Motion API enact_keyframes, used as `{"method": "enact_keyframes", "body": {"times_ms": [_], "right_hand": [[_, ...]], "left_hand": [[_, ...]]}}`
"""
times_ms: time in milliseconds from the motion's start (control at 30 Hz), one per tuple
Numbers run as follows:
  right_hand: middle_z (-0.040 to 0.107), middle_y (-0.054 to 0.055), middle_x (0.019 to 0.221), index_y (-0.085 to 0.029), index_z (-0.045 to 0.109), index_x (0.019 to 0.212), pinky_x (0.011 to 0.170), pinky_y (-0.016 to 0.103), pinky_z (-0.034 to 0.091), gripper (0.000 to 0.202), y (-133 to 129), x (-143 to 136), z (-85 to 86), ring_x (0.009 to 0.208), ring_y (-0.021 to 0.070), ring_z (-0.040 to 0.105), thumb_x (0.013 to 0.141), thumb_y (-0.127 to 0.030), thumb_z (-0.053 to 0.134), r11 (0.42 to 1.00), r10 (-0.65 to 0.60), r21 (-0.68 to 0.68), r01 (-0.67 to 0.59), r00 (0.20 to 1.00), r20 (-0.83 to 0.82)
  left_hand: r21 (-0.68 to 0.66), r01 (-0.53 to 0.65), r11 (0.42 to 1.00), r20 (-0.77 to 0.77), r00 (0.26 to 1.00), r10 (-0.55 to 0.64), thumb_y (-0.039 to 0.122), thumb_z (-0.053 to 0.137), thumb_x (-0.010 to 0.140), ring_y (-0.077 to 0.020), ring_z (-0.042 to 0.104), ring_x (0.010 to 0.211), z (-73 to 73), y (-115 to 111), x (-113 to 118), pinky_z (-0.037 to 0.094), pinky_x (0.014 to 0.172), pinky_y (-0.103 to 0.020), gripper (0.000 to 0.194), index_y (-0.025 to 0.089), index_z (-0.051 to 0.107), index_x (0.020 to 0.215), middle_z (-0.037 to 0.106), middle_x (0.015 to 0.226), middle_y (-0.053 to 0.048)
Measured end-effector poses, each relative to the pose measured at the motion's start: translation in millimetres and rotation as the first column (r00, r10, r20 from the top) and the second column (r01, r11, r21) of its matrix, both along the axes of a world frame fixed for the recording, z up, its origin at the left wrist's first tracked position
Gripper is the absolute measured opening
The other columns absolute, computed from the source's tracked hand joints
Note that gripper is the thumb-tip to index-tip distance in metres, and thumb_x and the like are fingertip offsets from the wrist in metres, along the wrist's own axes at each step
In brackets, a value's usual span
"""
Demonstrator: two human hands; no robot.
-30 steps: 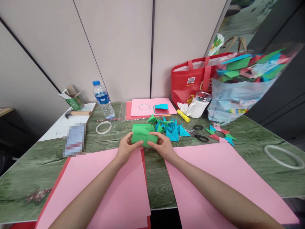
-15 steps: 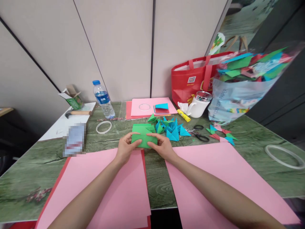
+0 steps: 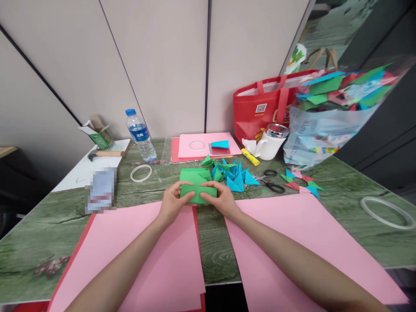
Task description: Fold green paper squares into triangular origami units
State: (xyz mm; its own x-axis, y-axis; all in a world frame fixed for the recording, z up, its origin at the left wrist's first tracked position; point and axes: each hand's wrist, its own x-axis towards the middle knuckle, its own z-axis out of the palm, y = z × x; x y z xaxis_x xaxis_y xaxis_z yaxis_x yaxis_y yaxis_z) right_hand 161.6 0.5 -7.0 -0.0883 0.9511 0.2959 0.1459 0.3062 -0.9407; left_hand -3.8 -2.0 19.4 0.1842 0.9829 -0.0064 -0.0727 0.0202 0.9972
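Both hands hold one piece of green paper [image 3: 198, 194] above the middle of the table. My left hand [image 3: 172, 201] pinches its left side, thumb in front and fingers behind. On its right side my right hand [image 3: 224, 200] grips it the same way. The piece looks like a wide rectangle; whether it is folded, I cannot tell. Just behind it lie more green sheets [image 3: 191, 174]. A pile of blue and green folded paper pieces [image 3: 237, 175] is right of those, beyond my right hand.
Large pink sheets [image 3: 146, 260] lie under both forearms. Black-handled scissors [image 3: 274, 187], a yellow glue stick [image 3: 250, 157] and a white mug [image 3: 271, 145] stand or lie at the right. A water bottle [image 3: 141, 136] and a hammer [image 3: 107, 153] are at the left. A clear bag [image 3: 325, 134] holds colourful paper pieces.
The green paper has tilted a little and shifted slightly right and down between my hands. My thumbs have moved somewhat along its face. Everything else stays where it was.
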Motion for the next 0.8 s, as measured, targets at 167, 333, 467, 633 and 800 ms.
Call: {"method": "enact_keyframes", "body": {"times_ms": [167,333,467,633,800], "right_hand": [[0.064,0.003,0.086,-0.018,0.063,0.087,0.073,0.031,0.044,0.023,0.2,-0.1,1.5,0.081,0.0192,0.057,0.066,-0.03,0.063,1.0,-0.018,0.011,0.018,1.0,-0.014],[0.065,0.003,0.084,-0.018,0.064,0.084,0.072,0.03,0.044,0.022,0.5,-0.9,0.6,0.08,0.0192,0.058,0.066,-0.029,0.064,1.0,-0.021,0.011,0.021,0.999,-0.026],[0.065,0.003,0.083,-0.018,0.064,0.084,0.07,0.029,0.044,0.022,0.3,-1.0,0.7,0.078,0.0186,0.057,0.065,-0.03,0.064,0.999,-0.034,0.006,0.034,0.999,-0.025],[0.064,0.003,0.084,-0.018,0.063,0.084,0.069,0.028,0.042,0.023,-0.8,-1.2,0.9,0.078,0.018,0.056,0.066,-0.031,0.064,0.999,-0.049,0.008,0.049,0.999,-0.013],[0.061,0.003,0.084,-0.018,0.058,0.088,0.056,0.025,0.04,0.032,-0.5,-1.6,-2.0,0.067,0.0149,0.052,0.063,-0.036,0.066,0.994,-0.108,-0.034,0.108,0.994,-0.005]], "left_hand": [[0.005,0.002,1.0,-0.011,1.0,-0.002,0.031,0.068,0.062,-0.016,0.061,0.059,1.5,-2.5,1.9,0.055,0.058,-0.034,0.037,0.017,0.053,0.092,0.061,0.062,0.002],[0.002,0.002,1.0,-0.012,1.0,-0.002,0.031,0.068,0.061,-0.0158,0.061,0.058,2.4,-3.3,2.0,0.055,0.058,-0.034,0.038,0.016,0.053,0.092,0.061,0.061,0.002],[0.006,0.007,1.0,-0.004,1.0,-0.007,0.029,0.068,0.062,-0.0156,0.061,0.059,2.6,-3.2,2.3,0.056,0.058,-0.035,0.036,0.016,0.053,0.093,0.061,0.061,0.002],[0.006,-0.004,1.0,0.001,1.0,0.004,0.028,0.068,0.062,-0.0149,0.06,0.056,2.5,-2.9,2.7,0.056,0.057,-0.035,0.035,0.016,0.054,0.091,0.06,0.058,0.004],[0.018,-0.018,1.0,0.001,1.0,0.018,0.028,0.068,0.062,-0.0133,0.059,0.055,2.5,-3.0,2.9,0.056,0.056,-0.034,0.034,0.016,0.054,0.091,0.058,0.057,0.004]]}}
